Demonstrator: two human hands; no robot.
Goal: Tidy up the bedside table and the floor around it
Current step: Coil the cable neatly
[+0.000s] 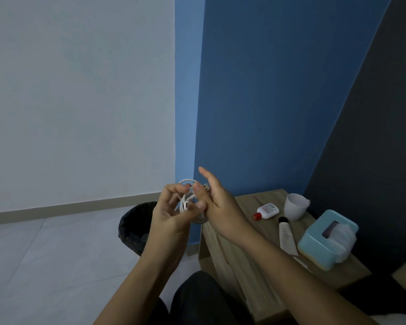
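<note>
A coiled white charging cable [188, 198] hangs in the air in front of me, left of the wooden bedside table [249, 207]. My left hand [171, 214] grips the coil from the left with curled fingers. My right hand [217, 202] pinches the coil with thumb and curled fingers near its USB plug, while its index finger points up. On the table lie a small white bottle with a red cap [266, 211], a white cup [295, 206], a white tube with a black cap [286, 235] and a light blue tissue box [324, 240].
A black bin lined with a black bag [134, 228] stands on the pale tiled floor, left of the table and below my hands. Blue and white walls meet behind it. A dark headboard rises to the right. My dark-trousered knee [197, 299] is at the bottom.
</note>
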